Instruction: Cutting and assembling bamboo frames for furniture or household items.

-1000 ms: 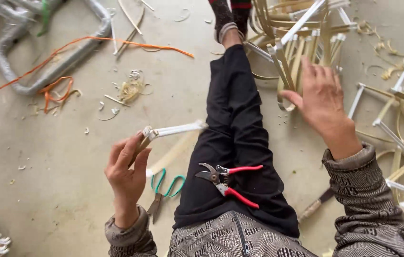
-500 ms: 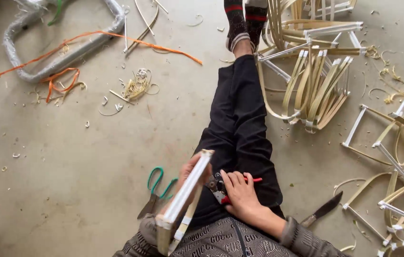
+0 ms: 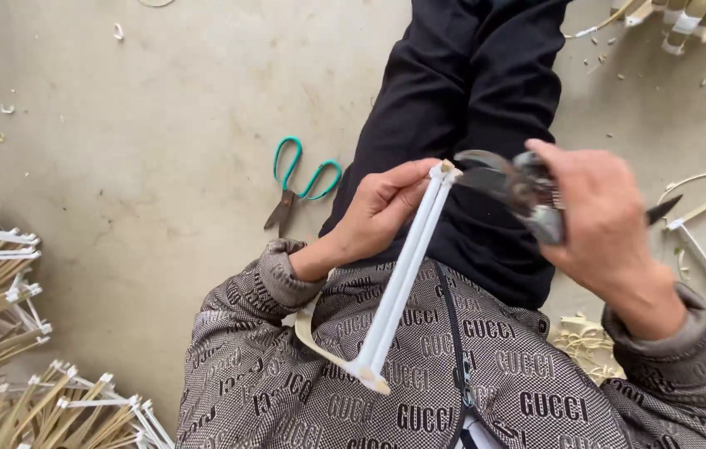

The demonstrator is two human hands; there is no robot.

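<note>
Head view: white-wrapped bamboo frame (image 3: pixel 407 274) pinched near upper end by left hand (image 3: pixel 382 208), held slanted over lap. Pruning shears (image 3: pixel 515 191) clasped in right hand (image 3: pixel 602 216), fingers closed round handles, blades spread just beside frame's top end. Green-handled scissors (image 3: pixel 299 183) left lying on floor (image 3: pixel 120 125). More frames (image 3: pixel 12 333) stacked at left.

I take this for a small craft workshop run on the ground. I see a bare concrete floor (image 3: pixel 136 125) littered with pale shavings (image 3: pixel 7 109), bundles of bamboo strip frames with white-taped joints (image 3: pixel 45 407) stacked at the left edge, more such strips (image 3: pixel 702 208) at the right, and green-handled scissors (image 3: pixel 299 185) lying loose on the floor.
</note>
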